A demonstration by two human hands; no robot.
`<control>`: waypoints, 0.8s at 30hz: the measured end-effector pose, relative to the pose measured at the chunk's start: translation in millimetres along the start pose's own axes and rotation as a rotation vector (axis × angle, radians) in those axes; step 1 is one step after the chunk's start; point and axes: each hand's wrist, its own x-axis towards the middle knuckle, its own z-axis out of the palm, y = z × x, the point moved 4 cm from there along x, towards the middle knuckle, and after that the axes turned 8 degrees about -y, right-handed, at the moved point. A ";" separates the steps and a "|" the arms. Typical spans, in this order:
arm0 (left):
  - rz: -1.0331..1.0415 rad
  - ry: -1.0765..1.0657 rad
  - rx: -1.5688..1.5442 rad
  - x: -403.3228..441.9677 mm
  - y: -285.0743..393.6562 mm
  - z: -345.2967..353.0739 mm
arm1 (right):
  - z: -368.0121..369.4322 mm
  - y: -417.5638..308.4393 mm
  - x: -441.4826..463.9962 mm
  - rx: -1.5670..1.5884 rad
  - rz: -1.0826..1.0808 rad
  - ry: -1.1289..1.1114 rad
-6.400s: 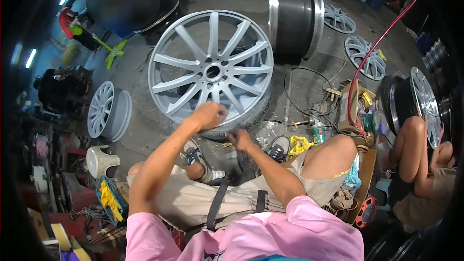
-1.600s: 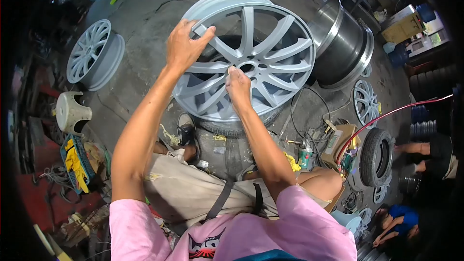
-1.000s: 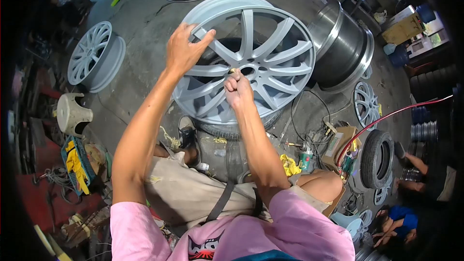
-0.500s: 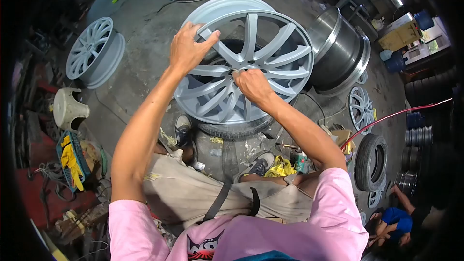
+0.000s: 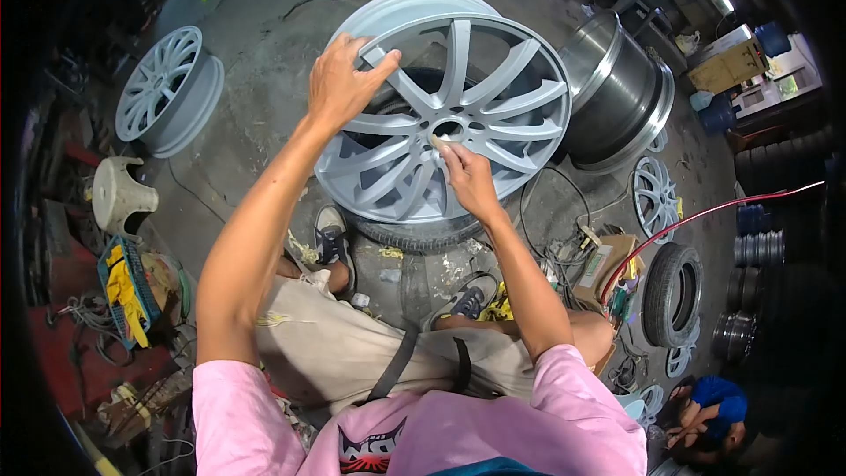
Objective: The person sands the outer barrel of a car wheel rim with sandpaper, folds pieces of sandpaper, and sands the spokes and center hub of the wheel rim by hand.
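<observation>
A grey multi-spoke wheel rim (image 5: 456, 62) leans tilted over a black tyre (image 5: 423, 236) lying on the floor. My left hand (image 5: 342, 79) grips the rim's upper left edge, fingers over the lip and thumb near a spoke end. Beside the centre hole, my right hand (image 5: 465, 174) pinches a small yellowish piece (image 5: 436, 141) against the hub near a bolt hole. What this piece is made of cannot be made out.
Another grey rim (image 5: 163, 92) and a white stool (image 5: 122, 196) stand at the left. A dark, shiny wheel barrel (image 5: 617, 88) stands right of the rim. Further right are a tyre (image 5: 674, 295), a cardboard box (image 5: 604, 264) and a crouching person in blue (image 5: 718, 405).
Since the earliest frame, the rim has been tilted up and my left hand has taken its edge. In the last half second, my right hand has shifted slightly down and its wrist has turned.
</observation>
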 end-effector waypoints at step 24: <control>0.035 -0.640 0.106 -42.5 71.0 5.4 | -26.9 28.0 -31.5 -0.775 -0.220 0.126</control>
